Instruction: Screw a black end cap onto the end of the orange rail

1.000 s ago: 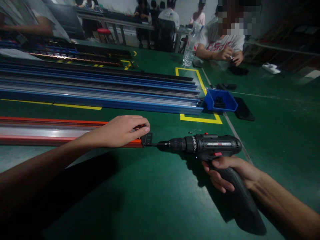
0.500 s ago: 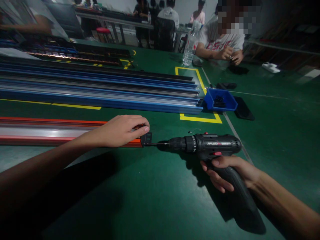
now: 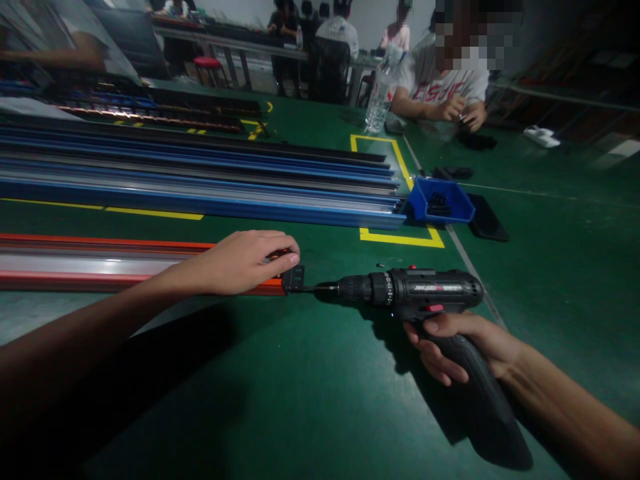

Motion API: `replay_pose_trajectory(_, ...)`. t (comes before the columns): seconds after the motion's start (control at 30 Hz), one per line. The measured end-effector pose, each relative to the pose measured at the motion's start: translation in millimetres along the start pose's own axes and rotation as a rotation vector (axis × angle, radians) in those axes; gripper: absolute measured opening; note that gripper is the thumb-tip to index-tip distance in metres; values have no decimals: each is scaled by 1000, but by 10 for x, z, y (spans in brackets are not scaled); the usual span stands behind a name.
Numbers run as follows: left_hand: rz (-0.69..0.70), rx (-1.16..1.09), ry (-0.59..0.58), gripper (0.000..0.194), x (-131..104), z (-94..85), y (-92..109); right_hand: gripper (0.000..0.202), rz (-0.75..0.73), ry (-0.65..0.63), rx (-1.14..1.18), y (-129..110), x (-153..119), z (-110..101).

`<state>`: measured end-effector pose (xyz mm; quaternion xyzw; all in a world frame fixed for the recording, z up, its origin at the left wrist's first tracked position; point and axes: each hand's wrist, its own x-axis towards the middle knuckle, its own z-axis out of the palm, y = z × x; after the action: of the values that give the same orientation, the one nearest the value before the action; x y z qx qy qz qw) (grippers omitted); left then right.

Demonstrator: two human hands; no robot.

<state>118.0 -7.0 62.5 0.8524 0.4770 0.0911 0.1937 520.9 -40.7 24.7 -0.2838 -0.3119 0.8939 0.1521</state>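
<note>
A long orange rail [image 3: 100, 263] with a silvery middle lies on the green table at the left. My left hand [image 3: 245, 262] is wrapped over its right end, beside a black end bracket [image 3: 296, 277]. My right hand [image 3: 455, 347] grips the handle of a black cordless drill [image 3: 433, 287], which points left. The drill's long bit meets the lower part of the bracket; the exact contact point is too small to tell. A small screw [image 3: 381, 265] lies just behind the drill's chuck.
Several blue and black rails [image 3: 250, 190] lie behind the orange one. A blue bin [image 3: 443, 201] with black parts stands at their right end, beside a dark flat object [image 3: 487, 217]. Farther back are a plastic bottle [image 3: 381, 97] and a seated person [image 3: 443, 83].
A small light now shows under the front of the drill's body. Both hands, the drill and the orange rail have stayed in place.
</note>
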Motion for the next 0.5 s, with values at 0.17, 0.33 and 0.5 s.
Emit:
replay_pose_trajectory(0.17, -4, 2, 3, 45, -2, 6, -6, 21, 12, -6, 10, -3, 10, -13)
replay_pose_trajectory(0.33, -1, 6, 3, 45, -1, 6, -12, 21, -5, -13, 1, -20, 20, 10)
replay_pose_trajectory(0.5, -1, 13, 4, 45, 2, 1, -4, 24, 7, -26, 5, -15, 21, 5)
